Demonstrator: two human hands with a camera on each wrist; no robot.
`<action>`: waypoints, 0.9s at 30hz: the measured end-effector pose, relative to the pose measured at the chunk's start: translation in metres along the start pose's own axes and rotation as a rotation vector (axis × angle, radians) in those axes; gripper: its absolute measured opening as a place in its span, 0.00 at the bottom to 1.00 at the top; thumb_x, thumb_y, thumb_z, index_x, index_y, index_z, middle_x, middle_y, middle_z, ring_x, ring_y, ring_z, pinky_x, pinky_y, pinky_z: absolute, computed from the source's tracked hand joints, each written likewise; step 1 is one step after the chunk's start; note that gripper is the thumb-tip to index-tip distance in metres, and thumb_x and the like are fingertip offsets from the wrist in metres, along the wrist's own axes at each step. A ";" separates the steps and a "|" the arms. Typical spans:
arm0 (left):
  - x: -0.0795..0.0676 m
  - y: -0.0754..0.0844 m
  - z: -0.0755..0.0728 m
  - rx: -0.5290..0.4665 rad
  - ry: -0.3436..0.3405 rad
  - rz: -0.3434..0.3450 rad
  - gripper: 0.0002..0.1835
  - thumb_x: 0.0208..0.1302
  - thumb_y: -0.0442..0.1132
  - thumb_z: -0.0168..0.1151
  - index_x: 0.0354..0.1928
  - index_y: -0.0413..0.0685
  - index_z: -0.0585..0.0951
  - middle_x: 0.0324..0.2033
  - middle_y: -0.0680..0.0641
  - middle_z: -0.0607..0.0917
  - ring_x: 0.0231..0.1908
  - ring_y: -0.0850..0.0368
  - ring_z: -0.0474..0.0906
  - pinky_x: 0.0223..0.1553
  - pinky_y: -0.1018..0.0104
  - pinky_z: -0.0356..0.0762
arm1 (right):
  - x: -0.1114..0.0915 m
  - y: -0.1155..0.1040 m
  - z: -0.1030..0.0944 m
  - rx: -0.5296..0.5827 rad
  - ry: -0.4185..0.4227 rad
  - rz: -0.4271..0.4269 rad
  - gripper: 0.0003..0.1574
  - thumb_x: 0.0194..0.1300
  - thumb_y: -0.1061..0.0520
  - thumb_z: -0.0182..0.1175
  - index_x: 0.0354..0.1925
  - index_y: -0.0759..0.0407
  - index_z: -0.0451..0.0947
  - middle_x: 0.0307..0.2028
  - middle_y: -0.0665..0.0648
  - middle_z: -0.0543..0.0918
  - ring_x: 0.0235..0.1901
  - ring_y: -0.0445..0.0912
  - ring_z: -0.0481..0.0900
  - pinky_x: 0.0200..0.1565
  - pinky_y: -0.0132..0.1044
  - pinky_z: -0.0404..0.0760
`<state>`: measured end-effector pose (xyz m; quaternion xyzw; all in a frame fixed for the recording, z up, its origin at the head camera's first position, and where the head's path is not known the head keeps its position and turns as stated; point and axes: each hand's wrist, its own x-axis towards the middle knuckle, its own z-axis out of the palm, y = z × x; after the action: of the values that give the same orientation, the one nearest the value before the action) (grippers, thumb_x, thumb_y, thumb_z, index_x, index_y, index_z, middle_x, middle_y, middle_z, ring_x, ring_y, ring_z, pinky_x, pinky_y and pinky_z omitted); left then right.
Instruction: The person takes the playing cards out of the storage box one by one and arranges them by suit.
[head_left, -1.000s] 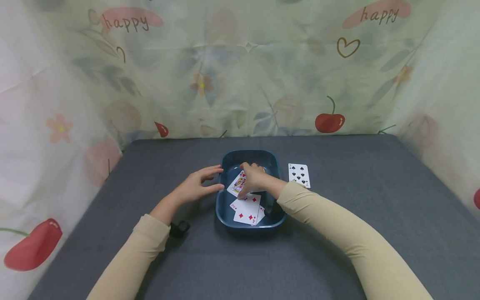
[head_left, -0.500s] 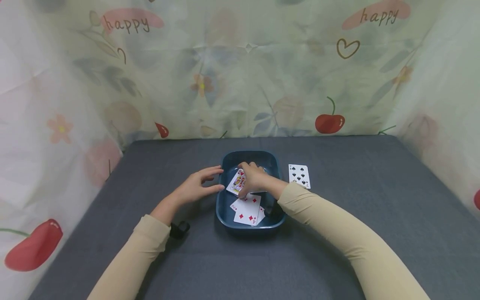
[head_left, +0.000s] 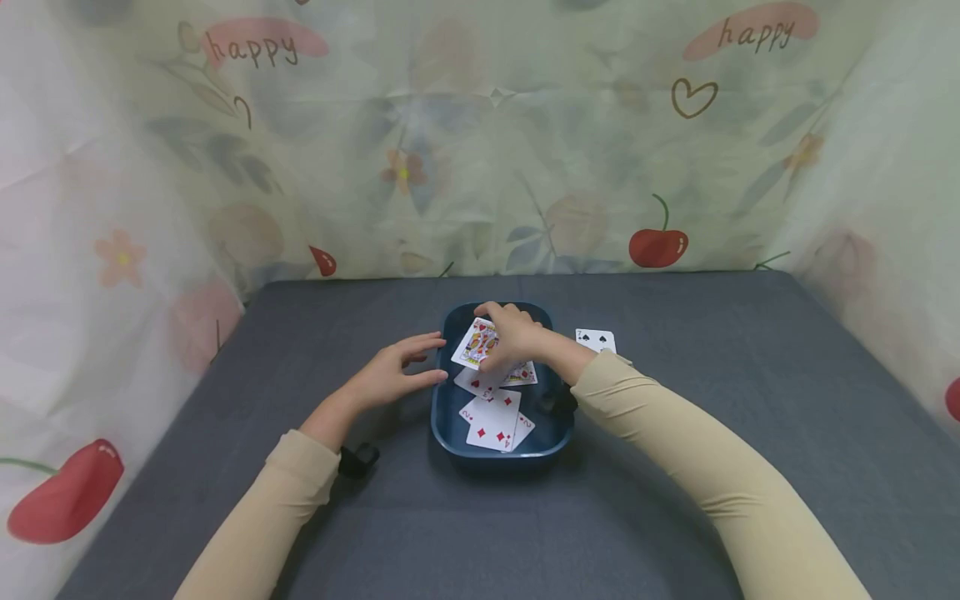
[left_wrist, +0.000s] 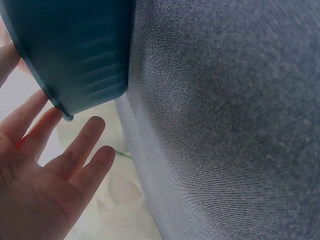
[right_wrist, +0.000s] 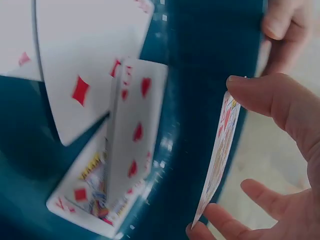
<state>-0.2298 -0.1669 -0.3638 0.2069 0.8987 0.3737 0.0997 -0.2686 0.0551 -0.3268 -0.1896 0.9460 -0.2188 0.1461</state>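
My right hand pinches a face card of hearts between thumb and fingers, above the far half of a dark blue tray. In the right wrist view the face card is seen nearly edge-on, apart from the cards below. Inside the tray lie a three of hearts, a face card of diamonds partly under it, and a four of diamonds overlapping other cards. My left hand has its fingers extended at the tray's left rim, with fingertips touching it in the left wrist view.
A spade card lies on the grey tablecloth right of the tray, partly hidden by my right sleeve. A patterned curtain hangs behind the table and along both sides. Black wrist devices sit under the forearms.
My right hand has lifted the face card of hearts up and away from the pile, uncovering the three of hearts and the face card of diamonds. The left hand stays in place.
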 end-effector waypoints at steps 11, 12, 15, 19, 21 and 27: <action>0.000 0.003 -0.001 0.009 0.002 -0.018 0.35 0.60 0.52 0.61 0.67 0.47 0.65 0.70 0.40 0.59 0.64 0.38 0.66 0.64 0.43 0.64 | -0.015 0.012 -0.027 0.079 0.004 -0.146 0.54 0.48 0.55 0.72 0.68 0.55 0.55 0.62 0.67 0.63 0.59 0.58 0.64 0.58 0.50 0.69; 0.000 0.003 -0.001 0.006 0.000 -0.025 0.34 0.61 0.51 0.61 0.67 0.47 0.65 0.70 0.41 0.59 0.64 0.38 0.66 0.64 0.43 0.64 | -0.016 0.013 -0.029 0.088 0.001 -0.158 0.54 0.48 0.55 0.72 0.68 0.55 0.55 0.63 0.67 0.63 0.60 0.57 0.64 0.58 0.50 0.70; 0.000 0.004 -0.001 0.000 -0.002 -0.036 0.34 0.60 0.50 0.62 0.67 0.48 0.65 0.70 0.42 0.59 0.64 0.39 0.66 0.64 0.43 0.63 | -0.021 0.019 -0.033 0.119 -0.004 -0.197 0.54 0.48 0.56 0.72 0.68 0.56 0.55 0.63 0.66 0.63 0.60 0.56 0.64 0.58 0.49 0.71; 0.000 0.004 -0.001 0.000 -0.003 -0.041 0.34 0.60 0.50 0.62 0.67 0.48 0.65 0.70 0.42 0.59 0.65 0.39 0.65 0.64 0.43 0.63 | -0.028 0.028 -0.037 0.163 0.002 -0.234 0.54 0.47 0.58 0.72 0.67 0.58 0.55 0.63 0.66 0.63 0.61 0.57 0.63 0.58 0.50 0.73; 0.000 0.004 -0.001 0.000 -0.003 -0.042 0.34 0.60 0.50 0.62 0.67 0.48 0.66 0.70 0.42 0.59 0.65 0.39 0.65 0.64 0.43 0.63 | -0.031 0.033 -0.040 0.176 0.007 -0.245 0.54 0.47 0.58 0.72 0.67 0.59 0.55 0.63 0.66 0.62 0.62 0.58 0.63 0.58 0.51 0.74; 0.000 0.003 0.000 -0.003 -0.002 -0.044 0.35 0.60 0.51 0.62 0.67 0.50 0.65 0.71 0.43 0.59 0.65 0.39 0.65 0.64 0.43 0.63 | -0.039 0.051 -0.049 0.180 0.024 -0.271 0.54 0.48 0.58 0.72 0.68 0.57 0.54 0.65 0.63 0.63 0.66 0.58 0.60 0.61 0.54 0.70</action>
<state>-0.2291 -0.1649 -0.3615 0.1875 0.9024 0.3725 0.1090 -0.2668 0.1317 -0.3011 -0.2989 0.8901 -0.3225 0.1202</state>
